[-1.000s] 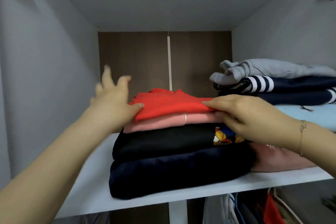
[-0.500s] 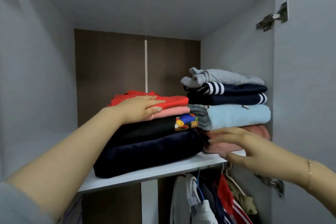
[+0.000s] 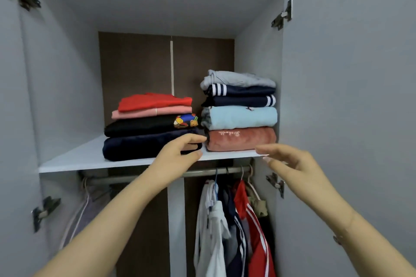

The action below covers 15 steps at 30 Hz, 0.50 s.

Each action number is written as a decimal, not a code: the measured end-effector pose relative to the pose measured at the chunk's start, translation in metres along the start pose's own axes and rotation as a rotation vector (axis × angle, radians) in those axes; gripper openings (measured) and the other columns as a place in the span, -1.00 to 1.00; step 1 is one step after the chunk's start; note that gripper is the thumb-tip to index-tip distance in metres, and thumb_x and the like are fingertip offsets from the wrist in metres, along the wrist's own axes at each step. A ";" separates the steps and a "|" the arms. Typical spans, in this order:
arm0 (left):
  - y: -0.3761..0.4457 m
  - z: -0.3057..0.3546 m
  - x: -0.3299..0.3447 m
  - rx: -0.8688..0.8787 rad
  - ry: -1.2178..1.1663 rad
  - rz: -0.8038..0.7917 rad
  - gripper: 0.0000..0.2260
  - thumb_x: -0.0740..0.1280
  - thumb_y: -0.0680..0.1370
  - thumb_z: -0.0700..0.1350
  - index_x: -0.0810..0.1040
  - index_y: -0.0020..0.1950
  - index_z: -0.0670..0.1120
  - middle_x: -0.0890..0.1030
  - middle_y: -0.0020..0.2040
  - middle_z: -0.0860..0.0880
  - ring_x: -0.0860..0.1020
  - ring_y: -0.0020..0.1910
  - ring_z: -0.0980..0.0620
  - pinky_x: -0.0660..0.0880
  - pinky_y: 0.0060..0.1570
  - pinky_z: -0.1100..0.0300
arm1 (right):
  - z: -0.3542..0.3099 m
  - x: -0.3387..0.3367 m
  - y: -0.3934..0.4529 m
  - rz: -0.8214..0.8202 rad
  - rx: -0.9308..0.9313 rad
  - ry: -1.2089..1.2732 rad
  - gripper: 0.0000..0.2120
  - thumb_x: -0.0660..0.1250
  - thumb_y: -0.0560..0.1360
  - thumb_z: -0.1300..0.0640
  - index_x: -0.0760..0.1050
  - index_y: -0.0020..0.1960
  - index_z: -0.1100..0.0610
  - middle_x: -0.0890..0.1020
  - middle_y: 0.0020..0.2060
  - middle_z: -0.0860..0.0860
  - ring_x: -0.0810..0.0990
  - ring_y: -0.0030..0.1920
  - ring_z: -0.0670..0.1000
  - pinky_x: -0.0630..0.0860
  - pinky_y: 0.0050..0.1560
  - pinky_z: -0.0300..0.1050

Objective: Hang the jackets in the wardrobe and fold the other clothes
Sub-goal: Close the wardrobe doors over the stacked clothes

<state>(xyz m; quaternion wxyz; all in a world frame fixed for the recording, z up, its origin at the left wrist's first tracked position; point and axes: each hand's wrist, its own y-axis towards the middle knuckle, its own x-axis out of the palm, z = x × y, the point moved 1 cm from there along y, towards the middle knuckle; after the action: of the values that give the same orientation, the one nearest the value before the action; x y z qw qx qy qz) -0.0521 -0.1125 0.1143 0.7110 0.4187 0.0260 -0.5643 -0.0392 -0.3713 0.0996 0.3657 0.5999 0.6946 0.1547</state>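
the left stack of folded clothes sits on the wardrobe shelf, left of the right stack; from the top it runs red, pink, black with a cartoon print, then a thick navy piece at the bottom; it all looks soft, light and limp, the navy one plush and bulky, so the pile should slump or shear if pushed from one corner; best taken with flat palms on both sides or under the bottom layer, not pinched at one edge; the left hand is at the navy piece's right front corner, fingers loosely curved with thumb below, seemingly touching rather than clamping, though contact is hard to confirm; the right hand hovers just in front of the shelf edge, below the right stack's rust-pink bottom piece, fingers loosely extended and holding nothing; below the shelf, jackets hang on the rail; the doors stand open.
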 end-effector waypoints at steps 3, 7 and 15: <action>-0.040 0.051 0.049 -0.066 -0.113 0.024 -0.75 0.30 0.60 -0.15 0.56 0.21 0.12 0.58 0.15 0.23 0.52 0.09 0.35 0.44 -0.03 0.47 | -0.003 -0.037 -0.050 0.014 -0.045 -0.050 -0.72 0.33 0.54 0.20 0.59 0.13 -0.14 0.63 0.04 -0.27 0.57 0.03 -0.30 0.39 -0.02 -0.54; -0.091 0.108 0.109 -0.122 -0.291 -0.016 -0.77 0.31 0.58 -0.26 0.60 0.14 0.02 0.66 0.06 0.15 0.60 0.03 0.23 0.50 0.03 0.40 | -0.005 -0.087 -0.128 0.069 -0.185 -0.205 -0.67 0.31 0.53 0.09 0.51 0.17 -0.31 0.49 0.18 -0.44 0.44 0.19 -0.35 0.42 0.05 -0.46; -0.149 0.158 0.175 -0.240 -0.387 -0.026 -0.73 0.25 0.59 -0.30 0.57 0.21 -0.05 0.62 0.15 0.09 0.56 0.13 0.20 0.48 0.18 0.35 | 0.002 -0.152 -0.190 0.329 -0.160 -0.141 -0.67 0.31 0.52 0.32 0.57 0.15 -0.05 0.52 0.22 -0.22 0.50 0.21 -0.13 0.36 0.22 -0.39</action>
<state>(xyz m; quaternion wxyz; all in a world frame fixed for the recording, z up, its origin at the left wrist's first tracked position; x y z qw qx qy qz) -0.1805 -0.3495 0.0434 0.7402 0.2148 -0.0385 -0.6360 -0.1725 -0.5593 0.0232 0.4298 0.6837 0.5453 0.2246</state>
